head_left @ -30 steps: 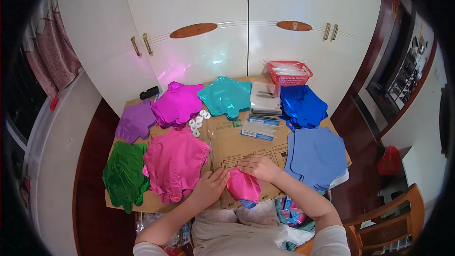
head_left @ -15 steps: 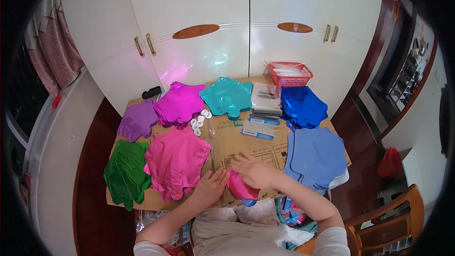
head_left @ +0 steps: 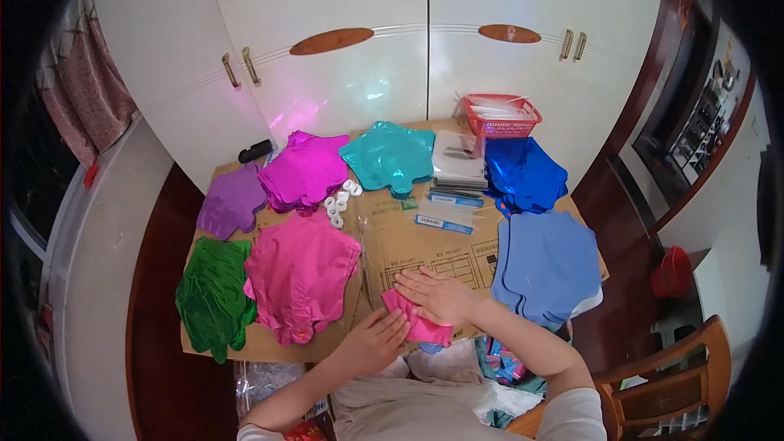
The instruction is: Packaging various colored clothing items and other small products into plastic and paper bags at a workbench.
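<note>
A folded pink foil piece, seemingly a flat balloon [head_left: 430, 331], lies at the table's near edge, with a bit of blue showing under its lower end. My right hand [head_left: 441, 297] rests flat across its upper part, fingers stretched to the left. My left hand [head_left: 377, 343] touches its left edge with extended fingertips, and neither hand is wrapped round it. To the left lies a stack of flat pink foil balloons [head_left: 302, 278]. Light-blue foil balloons [head_left: 549, 265] are stacked to the right.
Beyond my hands are clear-sleeved packs with blue labels [head_left: 443, 224], white ring-shaped rolls [head_left: 336, 211], and teal [head_left: 390, 159], magenta [head_left: 304, 170], purple [head_left: 232, 200], green [head_left: 214, 290] and dark-blue [head_left: 527, 175] foil stacks. A red basket [head_left: 500, 126] stands before the cupboard. A wooden chair [head_left: 710, 376] is at right.
My left hand has moved right and nearer, onto the pink foil's left edge. My right hand has settled flat on the foil, which now looks flatter and more squarely folded.
</note>
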`<state>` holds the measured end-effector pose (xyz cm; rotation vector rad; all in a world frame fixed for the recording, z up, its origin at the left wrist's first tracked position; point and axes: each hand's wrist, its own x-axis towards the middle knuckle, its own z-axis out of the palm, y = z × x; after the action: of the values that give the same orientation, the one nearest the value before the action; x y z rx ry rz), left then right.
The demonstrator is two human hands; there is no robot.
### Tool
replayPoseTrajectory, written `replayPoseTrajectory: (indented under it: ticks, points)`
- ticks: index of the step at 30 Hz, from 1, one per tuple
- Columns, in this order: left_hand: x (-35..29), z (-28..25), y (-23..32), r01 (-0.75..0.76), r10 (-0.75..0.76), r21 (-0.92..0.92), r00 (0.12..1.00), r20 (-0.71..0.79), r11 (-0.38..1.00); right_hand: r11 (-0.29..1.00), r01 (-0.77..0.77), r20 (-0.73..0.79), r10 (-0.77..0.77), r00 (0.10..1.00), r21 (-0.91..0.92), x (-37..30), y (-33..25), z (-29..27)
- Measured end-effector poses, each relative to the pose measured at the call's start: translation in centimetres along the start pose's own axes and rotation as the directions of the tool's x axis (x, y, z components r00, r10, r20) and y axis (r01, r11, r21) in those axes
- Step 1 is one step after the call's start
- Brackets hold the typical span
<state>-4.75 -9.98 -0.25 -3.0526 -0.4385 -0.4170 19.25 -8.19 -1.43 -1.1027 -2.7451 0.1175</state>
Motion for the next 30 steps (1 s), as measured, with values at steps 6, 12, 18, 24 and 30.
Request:
replayPoseTrajectory:
  ticks: [6,12,18,24,30]
  points:
    - [-0.7,1.5,2.7,-0.066,0.057,-0.109,0.995,-0.086,0.992,1.000,-0.008,0.005,0.008,1.000,0.017,-0.1,-0.4,0.3]
    - [-1.5,2.2,3.7,0.120,-0.138,-0.089,0.958,-0.250,0.989,0.997,-0.043,0.033,0.041,0.999,0.058,-1.9,-2.0,0.8]
    - [-1.7,2.3,4.1,0.046,-0.066,-0.060,0.908,-0.413,0.997,0.982,-0.048,0.003,0.048,0.999,0.185,-3.6,-3.7,1.1]
    - [-0.6,-1.5,3.2,0.456,-0.653,-0.641,0.751,-0.095,0.617,0.246,0.098,-0.174,0.310,0.935,0.964,-7.0,-3.0,-1.2]
    - [1.4,-2.2,0.5,0.474,-0.740,-0.879,0.609,0.287,0.049,0.215,-0.173,0.004,0.615,0.788,0.961,-5.7,-4.0,-3.7]
